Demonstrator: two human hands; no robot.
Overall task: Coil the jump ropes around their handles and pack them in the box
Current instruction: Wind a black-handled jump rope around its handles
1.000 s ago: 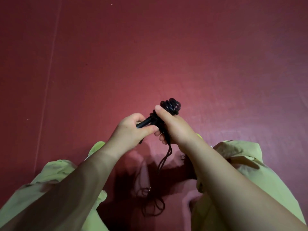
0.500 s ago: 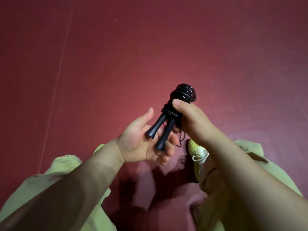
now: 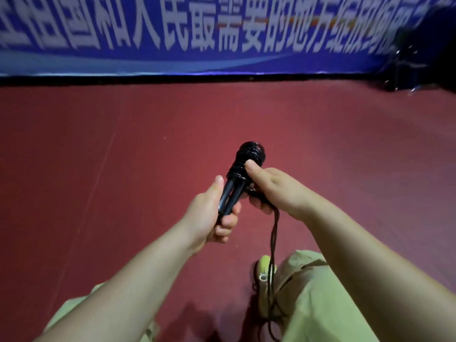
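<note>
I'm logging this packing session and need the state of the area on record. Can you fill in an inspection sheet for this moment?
Surface: red floor, bare where visible.
Job's things: black jump rope partly coiled around its two handles; loose end hangs down to the floor. Box: nothing seen.
Clutter: nothing seen.
Hands: left hand grips the handles' lower ends; right hand holds the coil, thumb pressed on it.
Cables: nothing seen besides the rope.
Surroundings: blue banner with white characters along the far edge; dark object at far right, blurred; yellow-green shoe and light green trousers below.
</note>
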